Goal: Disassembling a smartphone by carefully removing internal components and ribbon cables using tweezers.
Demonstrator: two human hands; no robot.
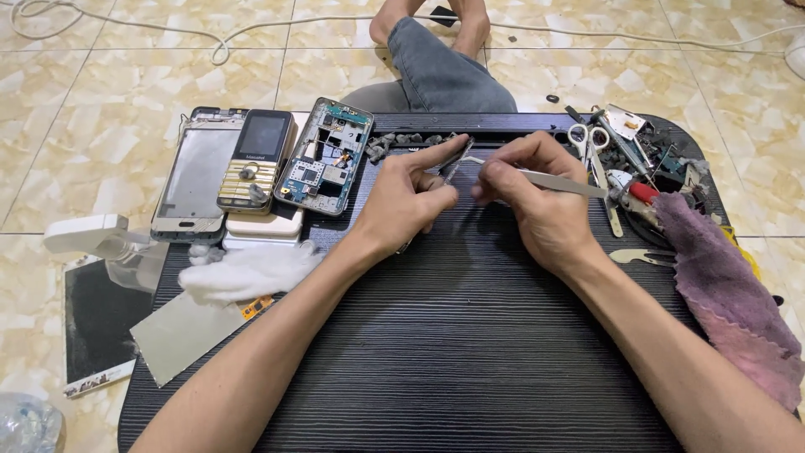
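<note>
1. Black, finely ribbed wood-look tabletop point(453, 352) fills the near view, bare under both forearms.
2. Beyond it the left hand point(407, 201) is closed in a pinch on a small dark narrow phone part point(454, 164), forefinger stretched out along it; the part's long axis runs up and slightly right, away from the person.
3. The right hand point(537, 197) is closed around slim silver metal tweezers point(560, 180), whose shaft lies nearly level, tail to the right, tips pointing left at the part. The part sits between the two hands, just left of the tweezer tips; the left hand is nearer and touches it.
4. To the left lie white cotton wadding point(251, 270), a grey flat sheet point(180, 335), a gold-and-black keypad phone point(256, 161) and an opened phone body showing a blue circuit board point(325, 158).
5. To the right a crumpled mauve cloth point(725, 289) lies beside small white-handled scissors point(587, 136) and a heap of tools.
6. Nothing stands between hands and part; farther off, a denim-clad knee point(436, 71) and tiled floor point(126, 75).
</note>
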